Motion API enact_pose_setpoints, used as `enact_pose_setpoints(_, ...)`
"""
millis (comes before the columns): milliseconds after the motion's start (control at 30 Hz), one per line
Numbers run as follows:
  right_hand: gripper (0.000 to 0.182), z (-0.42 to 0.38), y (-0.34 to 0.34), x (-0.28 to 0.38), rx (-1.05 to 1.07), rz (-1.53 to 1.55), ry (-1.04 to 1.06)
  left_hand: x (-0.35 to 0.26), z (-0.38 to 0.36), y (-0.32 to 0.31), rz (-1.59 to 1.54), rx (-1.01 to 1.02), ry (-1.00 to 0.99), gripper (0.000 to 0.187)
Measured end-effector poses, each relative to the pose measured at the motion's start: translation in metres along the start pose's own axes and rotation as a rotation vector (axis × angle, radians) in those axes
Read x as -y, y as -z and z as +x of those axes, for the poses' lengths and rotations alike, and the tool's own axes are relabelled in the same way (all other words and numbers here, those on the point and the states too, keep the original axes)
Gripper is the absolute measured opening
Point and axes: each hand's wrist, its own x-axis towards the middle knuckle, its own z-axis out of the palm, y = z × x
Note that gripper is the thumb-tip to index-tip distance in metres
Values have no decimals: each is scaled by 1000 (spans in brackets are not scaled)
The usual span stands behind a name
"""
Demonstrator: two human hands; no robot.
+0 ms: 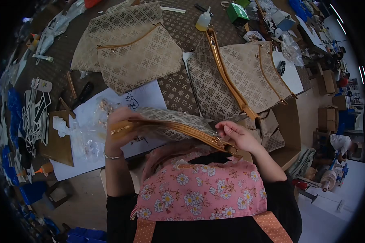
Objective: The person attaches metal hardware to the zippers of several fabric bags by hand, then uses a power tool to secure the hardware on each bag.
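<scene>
I hold a beige patterned bag panel with a gold zipper (170, 125) edge-up above my lap. My left hand (119, 125) grips its left end, fingers wrapped over the zipper edge. At the right end, my right hand (236, 135) pinches the fabric just above the metal zipper pull (227, 146). A pink floral apron (198, 190) covers my lap below.
On the table lie a finished patterned bag piece (134, 48), another with a tan strap (247, 77), white paper (150, 97), a clear bag of hardware (89, 133), a glue bottle (203, 20) and a green box (237, 13). A person (340, 143) crouches far right on the floor.
</scene>
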Motion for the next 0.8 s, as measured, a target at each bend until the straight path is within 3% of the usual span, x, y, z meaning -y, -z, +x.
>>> enact_pose_setpoints(67, 37, 5, -1, -2, -38, -3, 111, -27, -6, 23, -81, -137, -54, 24)
enact_pose_setpoints(100, 40, 6, -5, 3, -107, 198, 85, -42, -10, 34, -73, -140, -58, 24)
enact_pose_setpoints(133, 43, 8, -7, 7, -172, 399, 56, -57, -14, 46, 84, -294, -39, 25)
enact_pose_setpoints(167, 50, 13, -6, 5, -120, 348, 89, -67, -18, 52, 242, -450, -20, 25)
enact_pose_setpoints(200, 50, 17, -11, 12, -112, 347, 99, -73, -22, 52, 252, -457, -26, 25)
enact_pose_setpoints(267, 52, 23, -31, 37, 32, 143, 243, -87, -24, 47, 39, -760, 14, 29)
enact_pose_setpoints(333, 57, 33, -41, 58, 82, 73, 315, -100, -16, 17, -71, -775, -4, 32)
enact_pose_setpoints(367, 66, 38, -43, 70, 85, 83, 373, -91, -15, 0, -78, -628, -69, 35)
enact_pose_setpoints(433, 77, 48, -42, 90, 68, 161, 406, -89, -9, -56, -305, -316, 79, 41)
enact_pose_setpoints(467, 77, 58, -37, 93, 1, 62, 419, -88, 5, -74, -265, -127, -108, 39)
enact_pose_setpoints(533, 77, 80, -23, 81, -201, -316, 440, -75, -1, -119, -865, 484, 133, 38)
enact_pose_setpoints(567, 77, 86, -16, 70, -204, -320, 448, -70, 2, -117, -861, 483, 125, 38)
enact_pose_setpoints(633, 80, 88, -4, 57, -314, -658, 298, -54, 15, -105, -373, 341, 7, 35)
enact_pose_setpoints(667, 84, 81, -3, 55, -369, -713, 365, -22, 17, -103, -576, 152, 129, 30)
enact_pose_setpoints(700, 84, 72, -3, 58, -380, -718, 372, 21, 24, -95, -456, -37, 93, 35)
enact_pose_setpoints(733, 84, 61, -4, 65, -402, -741, 316, 47, 35, -81, -584, -292, 388, 39)
enact_pose_setpoints(767, 84, 54, -3, 69, -426, -760, 260, 92, 43, -66, -465, -514, 458, 47)
enact_pose_setpoints(800, 85, 52, -1, 67, -458, -841, 223, 121, 51, -42, -22, -624, 407, 54)
